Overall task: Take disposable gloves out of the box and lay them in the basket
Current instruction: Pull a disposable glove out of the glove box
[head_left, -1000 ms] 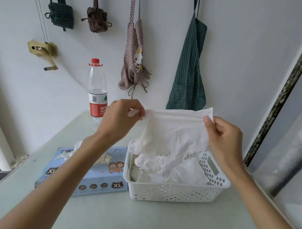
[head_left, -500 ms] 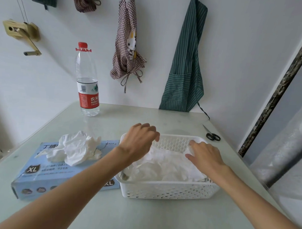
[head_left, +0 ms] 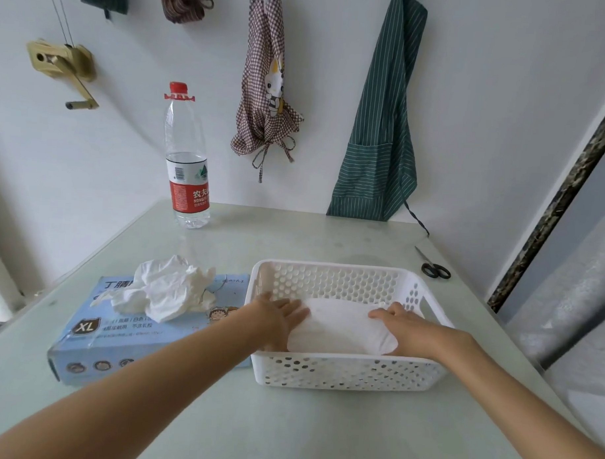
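Two bare forearms reach up from the bottom corners of the frame across a pale green table, the largest surface in view. At centre right sits a white perforated basket, and inside it lies a flattened stack of white disposable gloves. The left hand lies flat on the stack's left edge with fingers straight, pressing down and gripping nothing; the right hand rests on the right edge the same way, fingers extended and flat. Just left of the basket, touching its side, lies a light blue glove box marked XL, with a crumpled tuft of gloves bunched out of its top opening. On the wall at upper right hangs a green striped apron, and near top centre a checked apron with a cartoon figure. A clear water bottle with a red cap stands at the table's far left. Small black-handled scissors lie at the table's far right edge.
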